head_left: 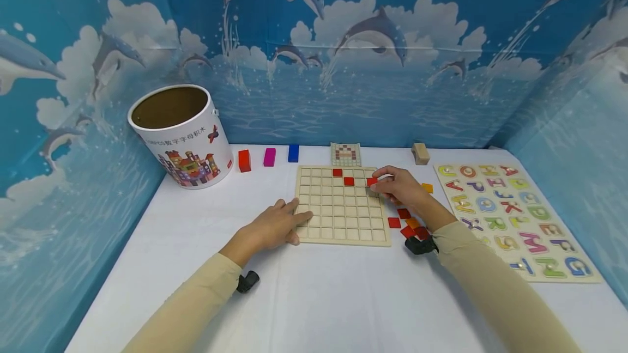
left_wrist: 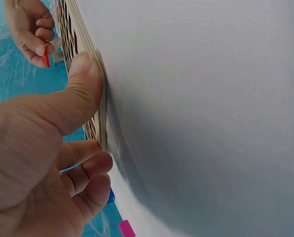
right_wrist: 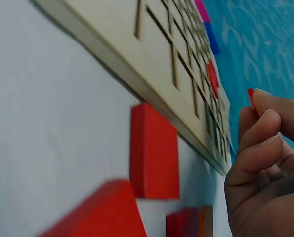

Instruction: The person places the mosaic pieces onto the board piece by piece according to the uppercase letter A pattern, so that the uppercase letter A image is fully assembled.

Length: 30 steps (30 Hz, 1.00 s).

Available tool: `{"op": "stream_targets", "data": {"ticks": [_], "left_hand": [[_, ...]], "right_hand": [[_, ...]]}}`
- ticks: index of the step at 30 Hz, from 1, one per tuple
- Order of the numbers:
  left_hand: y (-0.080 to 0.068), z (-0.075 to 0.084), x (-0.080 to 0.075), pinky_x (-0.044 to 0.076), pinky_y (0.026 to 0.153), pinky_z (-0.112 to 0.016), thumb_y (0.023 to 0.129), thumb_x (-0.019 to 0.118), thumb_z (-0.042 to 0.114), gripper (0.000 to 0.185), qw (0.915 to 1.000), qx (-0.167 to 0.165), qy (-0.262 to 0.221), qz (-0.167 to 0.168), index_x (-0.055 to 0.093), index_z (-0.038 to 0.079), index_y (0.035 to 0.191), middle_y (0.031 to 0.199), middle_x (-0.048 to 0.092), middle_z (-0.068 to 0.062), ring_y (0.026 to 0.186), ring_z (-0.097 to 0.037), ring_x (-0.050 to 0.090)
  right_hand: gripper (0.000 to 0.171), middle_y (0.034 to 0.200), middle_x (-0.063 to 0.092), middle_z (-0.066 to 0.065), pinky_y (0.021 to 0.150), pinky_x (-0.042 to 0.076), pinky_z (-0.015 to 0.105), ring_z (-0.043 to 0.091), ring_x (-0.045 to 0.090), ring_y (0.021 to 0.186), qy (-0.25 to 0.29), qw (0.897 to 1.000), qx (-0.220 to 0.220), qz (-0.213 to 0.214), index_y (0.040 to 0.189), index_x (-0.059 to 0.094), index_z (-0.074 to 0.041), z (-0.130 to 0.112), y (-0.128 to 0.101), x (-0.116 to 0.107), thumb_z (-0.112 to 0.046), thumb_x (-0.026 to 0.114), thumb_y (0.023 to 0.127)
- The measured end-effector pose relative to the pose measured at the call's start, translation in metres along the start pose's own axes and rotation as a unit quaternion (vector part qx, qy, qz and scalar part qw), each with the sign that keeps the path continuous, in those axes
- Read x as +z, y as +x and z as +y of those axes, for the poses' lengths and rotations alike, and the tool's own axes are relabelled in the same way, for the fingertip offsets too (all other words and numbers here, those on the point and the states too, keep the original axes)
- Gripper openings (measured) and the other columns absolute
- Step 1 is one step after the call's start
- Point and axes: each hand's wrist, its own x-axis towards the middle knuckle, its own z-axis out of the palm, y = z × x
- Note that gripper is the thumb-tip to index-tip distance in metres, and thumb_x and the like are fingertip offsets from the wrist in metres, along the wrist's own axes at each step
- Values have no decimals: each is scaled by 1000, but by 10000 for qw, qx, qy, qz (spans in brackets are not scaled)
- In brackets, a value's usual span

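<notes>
A wooden grid board [head_left: 343, 227] lies flat on the white table. Two red square tiles sit in its upper cells, one in the top row [head_left: 337, 172] and another a row lower [head_left: 349, 181]. Over the board's upper right part, my right hand [head_left: 399, 185] pinches a red tile [head_left: 372, 182] between thumb and finger; the right wrist view shows this tile [right_wrist: 253, 101] edge-on, raised above the board. My left hand [head_left: 275, 227] rests on the board's left edge with fingers spread, its thumb [left_wrist: 85, 74] against the rim. Several loose red and orange tiles [head_left: 394, 223] lie right of the board, beneath my right forearm.
A small patterned card [head_left: 345, 154] lies behind the board. Red [head_left: 244, 161], magenta [head_left: 270, 157] and blue [head_left: 293, 153] blocks stand in a row by a large white bucket [head_left: 196, 146]. A wooden block [head_left: 420, 153] is back right, near an alphabet puzzle board [head_left: 495, 184].
</notes>
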Motion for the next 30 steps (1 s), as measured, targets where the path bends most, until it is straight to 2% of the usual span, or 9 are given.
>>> {"op": "stream_targets", "data": {"ticks": [3, 7, 11, 18, 21, 25, 27, 30], "left_hand": [[0, 1, 1, 38, 113, -49, 92, 73, 37, 71, 10000, -2, -9, -20, 45, 27, 156, 164, 30, -19, 141, -37, 37], [1, 2, 0, 38, 113, -49, 92, 73, 37, 71, 10000, -5, -46, -54, 45, 27, 156, 165, 29, -18, 142, -37, 36], [0, 3, 0, 38, 112, -48, 92, 72, 37, 71, 10000, -5, -26, -58, 44, 27, 156, 165, 29, -18, 141, -35, 37], [1, 1, 1, 39, 111, -46, 92, 71, 38, 71, 10000, -15, 64, -68, 43, 28, 157, 166, 28, -17, 139, -34, 39], [2, 1, 2, 39, 111, -47, 93, 71, 38, 71, 10000, 12, 75, -37, 43, 28, 157, 165, 29, -17, 140, -34, 38], [3, 1, 1, 39, 111, -47, 93, 72, 38, 71, 10000, 41, 88, -12, 43, 28, 157, 165, 30, -17, 140, -34, 38], [3, 0, 1, 39, 111, -47, 93, 72, 38, 71, 9999, 7, 102, -42, 43, 29, 157, 165, 29, -17, 140, -34, 38], [1, -2, 0, 38, 113, -48, 93, 72, 38, 72, 9999, -112, 94, -71, 42, 30, 157, 166, 28, -15, 141, -34, 37]], "right_hand": [[41, 87, 59, 8, 59, 41, 30, 21, 51, 69, -876, 9960, -199, -1, 130, 56, -7, -1, 5, 11, -25, 72, 96], [33, 92, 59, 10, 68, 44, 34, 23, 52, 78, -1986, 9781, -609, 97, 122, 62, -6, -4, 6, 21, -23, 72, 96], [29, 91, 58, 10, 67, 42, 35, 24, 50, 79, -2378, 9682, -771, 97, 120, 64, -7, -5, 6, 25, -21, 72, 96], [33, 91, 59, 10, 68, 44, 34, 24, 52, 79, -2504, 9650, -781, 62, 126, 64, -7, -4, 8, 27, -21, 71, 97], [41, 91, 60, 10, 64, 43, 34, 24, 52, 76, -2448, 9664, -761, 174, 133, 61, -8, -5, 5, 24, -23, 71, 97], [49, 98, 61, 12, 59, 42, 35, 25, 51, 72, -2199, 9723, -659, 445, 141, 56, -10, -5, -7, 8, -28, 69, 98], [53, 104, 60, 13, 62, 45, 34, 27, 53, 76, -2046, 9754, -611, 546, 145, 52, -11, -3, -15, -3, -30, 69, 98], [60, 115, 58, 15, 74, 51, 36, 30, 57, 91, -1786, 9801, -536, 677, 151, 45, -12, 2, -29, -22, -31, 68, 99]]}}
